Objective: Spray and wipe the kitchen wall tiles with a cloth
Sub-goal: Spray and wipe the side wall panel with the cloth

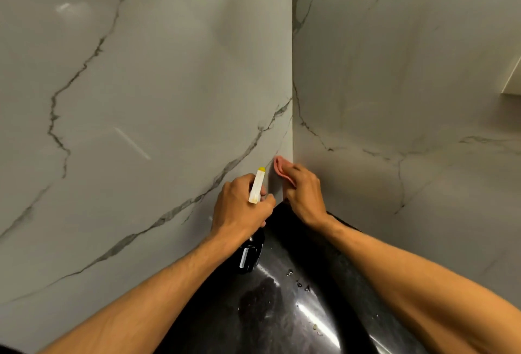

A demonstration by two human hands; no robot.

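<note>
Two grey marble-veined wall tiles meet in a corner, the left wall tile and the right wall tile. My left hand grips a spray bottle with a white head and yellow nozzle tip pointing up toward the corner; its dark body hangs below my hand. My right hand holds a pink cloth and presses it against the wall low in the corner, just above the counter.
A glossy black countertop fills the bottom middle, with a few small crumbs and wet smears on it. A pale cabinet edge juts in at the right. Both forearms reach over the counter.
</note>
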